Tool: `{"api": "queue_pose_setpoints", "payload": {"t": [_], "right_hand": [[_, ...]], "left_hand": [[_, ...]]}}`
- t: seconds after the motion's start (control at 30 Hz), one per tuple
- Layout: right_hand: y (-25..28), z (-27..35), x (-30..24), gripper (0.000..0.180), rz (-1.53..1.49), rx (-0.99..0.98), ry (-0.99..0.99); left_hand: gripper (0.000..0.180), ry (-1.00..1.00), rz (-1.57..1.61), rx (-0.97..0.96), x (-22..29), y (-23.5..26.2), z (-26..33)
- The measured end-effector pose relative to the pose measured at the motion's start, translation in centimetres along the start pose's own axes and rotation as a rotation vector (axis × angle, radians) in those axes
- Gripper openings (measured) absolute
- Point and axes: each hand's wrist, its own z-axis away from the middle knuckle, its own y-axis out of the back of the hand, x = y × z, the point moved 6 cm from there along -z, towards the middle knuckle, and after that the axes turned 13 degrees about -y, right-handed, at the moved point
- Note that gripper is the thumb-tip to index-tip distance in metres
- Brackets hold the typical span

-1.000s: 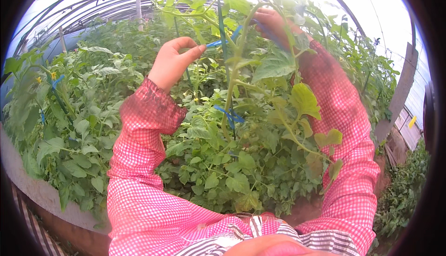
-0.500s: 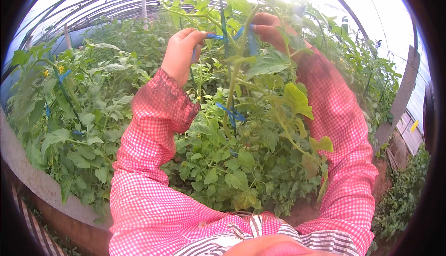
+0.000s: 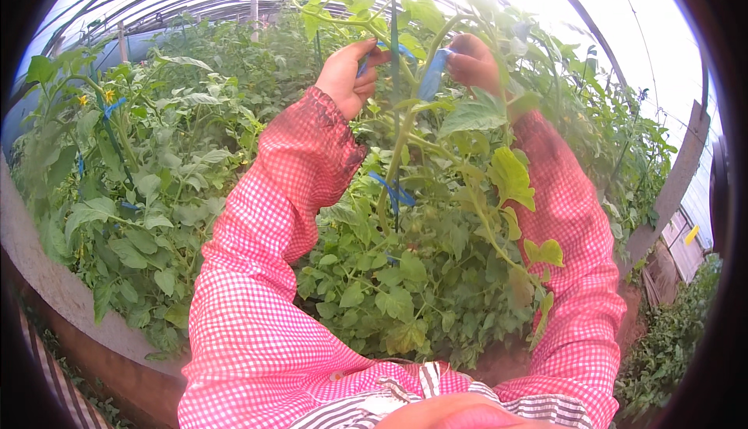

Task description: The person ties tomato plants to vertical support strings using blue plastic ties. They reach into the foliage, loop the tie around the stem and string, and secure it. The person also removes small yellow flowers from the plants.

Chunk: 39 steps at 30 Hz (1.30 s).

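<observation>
A tall tomato plant [image 3: 399, 148] stands before me, its thick stem beside a dark green upright string [image 3: 394, 31]. High on the stem, a blue plastic strip [image 3: 434, 77] passes around stem and string. My left hand [image 3: 352, 74] is closed on one end of it, left of the string. To the right of the stem, my right hand [image 3: 474, 64] pinches the other end, which hangs as a wide flap. Lower down, a blue tie [image 3: 393, 190] is knotted around the same stem and string. Leaves partly cover my right wrist.
Dense leafy plants [image 3: 156, 211] fill both sides, some with blue ties [image 3: 115, 108] and yellow flowers. A pale curved ledge [image 3: 74, 289] runs along the left. A slanted post [image 3: 676, 183] stands at the right. Dark hoops [image 3: 576, 8] arch overhead under a bright cover.
My left hand has moved right, nearer the stem, its fingers now drawn in by the string. My right hand has shifted slightly right and down, and the strip's flap shows broader.
</observation>
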Motion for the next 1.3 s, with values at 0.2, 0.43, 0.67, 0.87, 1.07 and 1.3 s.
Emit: {"api": "queue_pose_setpoints", "payload": {"t": [0.2,0.43,0.67,0.87,1.07,1.3], "right_hand": [[0.0,0.4,0.5,0.031,-0.023,-0.116,0.088],[-0.3,-0.6,0.3,0.02,-0.163,-0.035,0.117],[-1.5,1.8,-0.8,0.023,-0.342,0.028,-0.07],[-1.1,3.0,-2.0,0.023,-0.157,0.057,-0.043],[-2.9,4.5,-3.3,0.027,-0.127,0.041,0.013],[-5.0,4.4,-5.3,0.025,0.038,-0.019,0.122]], "left_hand": [[0.009,-0.005,0.094,0.034,-0.1,0.5,0.4],[0.012,-0.008,0.074,-0.01,0.2,1.1,0.9],[0.031,0.04,0.04,-0.001,-0.4,0.3,0.8],[0.044,0.101,0.108,-0.029,-0.6,-0.9,0.7],[0.048,0.136,0.118,-0.124,-0.2,-1.6,0.6],[0.031,0.064,0.061,-0.092,-0.2,-1.6,0.6]]}}
